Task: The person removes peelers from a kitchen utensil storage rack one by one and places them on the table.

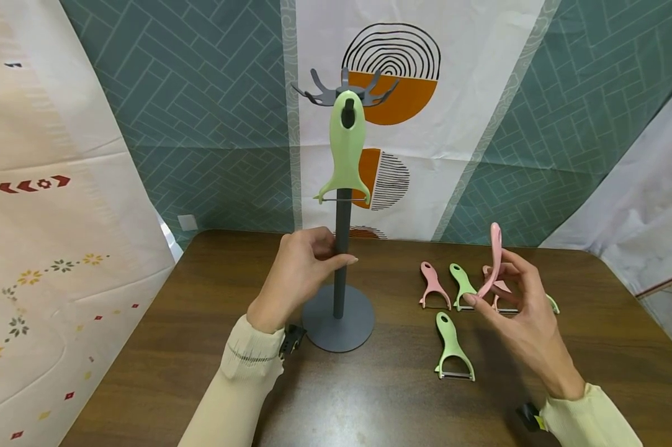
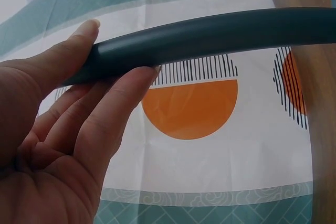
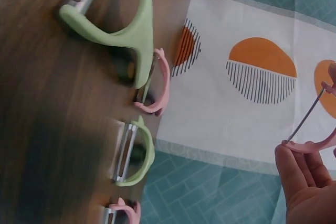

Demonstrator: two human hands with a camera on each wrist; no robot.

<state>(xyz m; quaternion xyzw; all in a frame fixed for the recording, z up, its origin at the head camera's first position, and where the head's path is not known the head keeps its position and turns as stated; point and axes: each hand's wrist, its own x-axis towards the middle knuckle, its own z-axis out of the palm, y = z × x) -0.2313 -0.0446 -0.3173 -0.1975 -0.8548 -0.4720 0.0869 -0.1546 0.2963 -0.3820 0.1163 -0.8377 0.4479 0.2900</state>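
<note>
My left hand (image 1: 296,273) grips the pole (image 1: 342,226) of a dark grey stand, thumb on the near side. In the left wrist view, thumb and fingers hold the dark pole (image 2: 210,35) from both sides. A light green peeler (image 1: 347,146) hangs by its handle hole from a front hook at the top. Above the table at the right, my right hand (image 1: 531,323) pinches a pink peeler (image 1: 496,248) by its head end, handle pointing up. Its blade and pink frame (image 3: 312,147) show in the right wrist view.
On the wooden table (image 1: 391,385) lie a pink peeler (image 1: 433,282), a green peeler (image 1: 460,279) and more peelers partly hidden behind my right hand. Nearer lies another green peeler (image 1: 448,332). The stand's round base (image 1: 321,320) rests left of them. Curved hooks (image 1: 316,81) ring its top. Patterned cloth hangs behind.
</note>
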